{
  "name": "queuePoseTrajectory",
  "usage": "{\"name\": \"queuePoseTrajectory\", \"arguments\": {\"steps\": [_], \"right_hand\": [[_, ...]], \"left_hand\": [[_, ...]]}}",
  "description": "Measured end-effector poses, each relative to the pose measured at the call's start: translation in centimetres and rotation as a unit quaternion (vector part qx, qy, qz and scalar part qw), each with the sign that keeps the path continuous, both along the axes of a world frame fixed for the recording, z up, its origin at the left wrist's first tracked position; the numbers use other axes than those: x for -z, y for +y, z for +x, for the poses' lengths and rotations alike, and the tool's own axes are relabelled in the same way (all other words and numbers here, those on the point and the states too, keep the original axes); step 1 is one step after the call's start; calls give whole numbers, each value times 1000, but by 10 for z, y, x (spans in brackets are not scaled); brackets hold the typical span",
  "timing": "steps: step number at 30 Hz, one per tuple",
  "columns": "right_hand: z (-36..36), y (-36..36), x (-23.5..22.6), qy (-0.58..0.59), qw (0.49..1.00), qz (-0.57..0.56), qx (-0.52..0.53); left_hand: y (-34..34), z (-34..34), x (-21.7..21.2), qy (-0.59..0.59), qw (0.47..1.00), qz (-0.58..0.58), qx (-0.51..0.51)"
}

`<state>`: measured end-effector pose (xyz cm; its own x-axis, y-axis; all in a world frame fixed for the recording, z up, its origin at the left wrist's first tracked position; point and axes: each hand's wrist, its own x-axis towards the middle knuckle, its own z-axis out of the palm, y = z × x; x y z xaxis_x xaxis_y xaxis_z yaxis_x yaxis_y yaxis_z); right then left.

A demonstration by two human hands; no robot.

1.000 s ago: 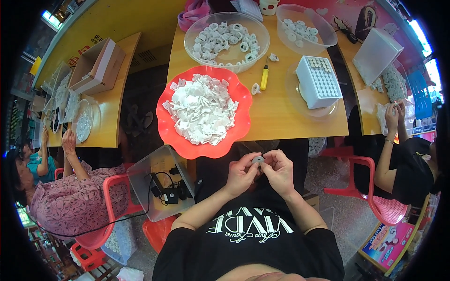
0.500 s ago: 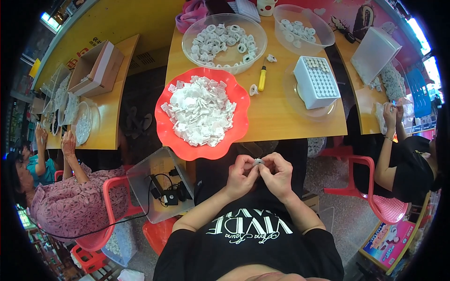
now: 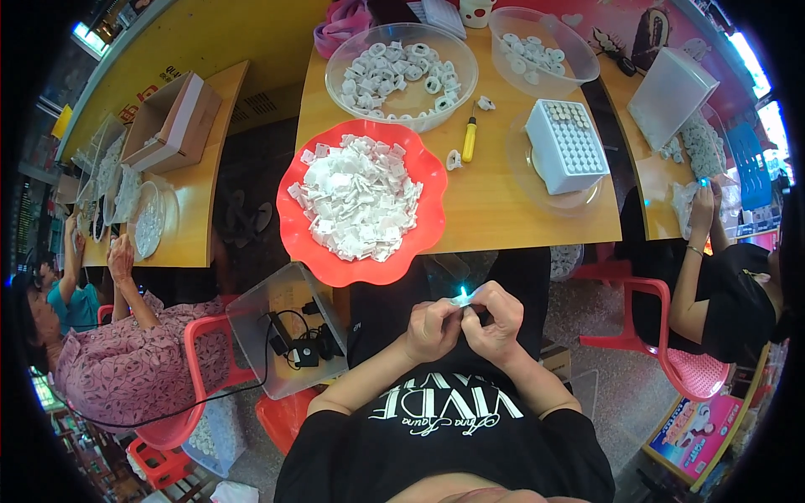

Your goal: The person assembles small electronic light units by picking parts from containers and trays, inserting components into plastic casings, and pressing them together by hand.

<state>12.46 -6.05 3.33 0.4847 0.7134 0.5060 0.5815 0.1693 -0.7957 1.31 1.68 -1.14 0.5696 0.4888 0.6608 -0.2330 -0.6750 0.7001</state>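
Fingers of the right hand (image 3: 493, 323) have rolled over further since half a second ago, and a blue-green glow (image 3: 463, 290) now shines at the tips where none showed before. The left hand (image 3: 432, 329) stays almost where it was. Both hands are nearly closed, fingers curled in, thumbs and forefingers pinching one small pale piece (image 3: 462, 299) between them; it sits just off the table's near edge, above the lap, its shape mostly hidden.

Taking those hands as the centre of a clock, I see a red scalloped dish (image 3: 432, 180) heaped with flat white pieces (image 3: 360, 199) between ten and eleven. Just before twelve is a clear round tub (image 3: 408, 95) of white ring-like parts (image 3: 377, 71); at twelve, a yellow-handled screwdriver (image 3: 470, 141) lies with a white part (image 3: 454, 159) just beside its handle. At one stands a white rack (image 3: 563, 168) of small round-ended pieces. A clear bin (image 3: 251, 335) at nine holds a black adapter (image 3: 307, 352) and cables.

As for writing, big white capitals (image 3: 453, 408) cross the black shirt (image 3: 453, 461) at six, upside down from here, with a flowing script line among them. Red and black characters (image 3: 151, 96) mark the yellow wall at ten, partly blocked by a cardboard box (image 3: 189, 126). At four, a pink printed panel (image 3: 696, 436) carries a picture and lettering too small to make out.
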Motion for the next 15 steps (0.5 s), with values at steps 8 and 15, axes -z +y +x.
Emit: {"name": "queuePoseTrajectory", "arguments": {"steps": [8,15], "right_hand": [[4,-3,2,101,993,-52,-29],[12,-5,3,129,987,-68,-66]], "left_hand": [[-4,-5,4,61,975,-210,26],[0,-5,4,61,938,-323,113]]}}
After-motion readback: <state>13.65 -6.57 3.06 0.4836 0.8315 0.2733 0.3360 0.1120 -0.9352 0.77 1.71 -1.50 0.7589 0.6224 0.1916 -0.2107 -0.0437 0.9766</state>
